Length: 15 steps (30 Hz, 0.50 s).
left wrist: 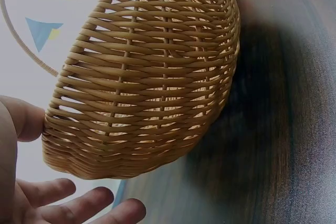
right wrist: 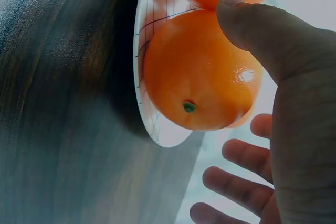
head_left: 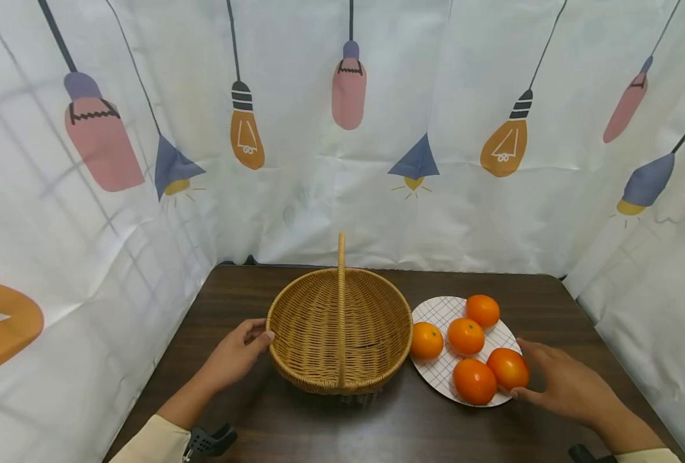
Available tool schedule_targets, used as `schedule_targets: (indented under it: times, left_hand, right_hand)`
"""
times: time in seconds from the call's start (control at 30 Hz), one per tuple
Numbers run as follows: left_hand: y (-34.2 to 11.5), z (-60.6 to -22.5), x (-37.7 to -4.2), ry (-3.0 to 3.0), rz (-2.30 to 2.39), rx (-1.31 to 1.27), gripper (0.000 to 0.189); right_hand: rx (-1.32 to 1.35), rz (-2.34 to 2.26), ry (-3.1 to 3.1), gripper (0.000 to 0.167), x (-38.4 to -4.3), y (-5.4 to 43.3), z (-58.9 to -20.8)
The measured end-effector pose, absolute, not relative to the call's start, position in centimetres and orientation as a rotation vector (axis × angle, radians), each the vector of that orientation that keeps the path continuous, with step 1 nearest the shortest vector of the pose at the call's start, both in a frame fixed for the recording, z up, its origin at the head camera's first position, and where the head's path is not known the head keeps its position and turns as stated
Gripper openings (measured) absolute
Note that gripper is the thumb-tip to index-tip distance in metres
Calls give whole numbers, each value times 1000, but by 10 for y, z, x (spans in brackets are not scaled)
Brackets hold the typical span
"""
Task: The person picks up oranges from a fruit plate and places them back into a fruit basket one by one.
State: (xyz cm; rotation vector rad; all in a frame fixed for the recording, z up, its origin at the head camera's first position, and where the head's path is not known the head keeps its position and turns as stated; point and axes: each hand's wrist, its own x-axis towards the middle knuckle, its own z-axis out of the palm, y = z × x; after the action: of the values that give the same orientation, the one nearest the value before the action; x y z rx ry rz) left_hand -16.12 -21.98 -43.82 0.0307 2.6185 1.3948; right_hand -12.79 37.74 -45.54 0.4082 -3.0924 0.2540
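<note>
A brown wicker basket [head_left: 308, 334] with a tall arched handle [head_left: 341, 308] stands on the table. At its left rim is my left hand [head_left: 235, 354], the thumb [left wrist: 23, 119] right at the edge. In the left wrist view the other fingers [left wrist: 94, 203] spread loosely beyond the basket's end. Several oranges lie on a white plate [head_left: 437, 312] with a grid pattern, right of the basket. Beside the nearest-right orange [head_left: 507, 368] is my right hand [head_left: 568, 386]; its thumb [right wrist: 247, 30] overlaps the fruit in the right wrist view, the fingers apart from it.
The dark wooden table [head_left: 342, 437] extends in front of the basket and plate. A white curtain [head_left: 296, 212] printed with lamps and bulbs encloses the back and sides. An orange [head_left: 426, 341] at the plate's left edge sits close to the basket's right side.
</note>
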Motion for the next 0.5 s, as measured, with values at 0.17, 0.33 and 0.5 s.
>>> schedule_targets:
  times: [0.17,0.33,0.5]
  left_hand:
    - [-220,-441,-161,2621,1404,40,58]
    - [-221,-444,-162,2611,1421,56,57]
    - [-219,-442,-162,2598,1429,74,58]
  right_hand:
    - [412,268,-3102,106,-130,378,-461]
    - [391,274,-3109,105,-131,376,-464]
    - [381,261,-3103,104,-131,376,-468]
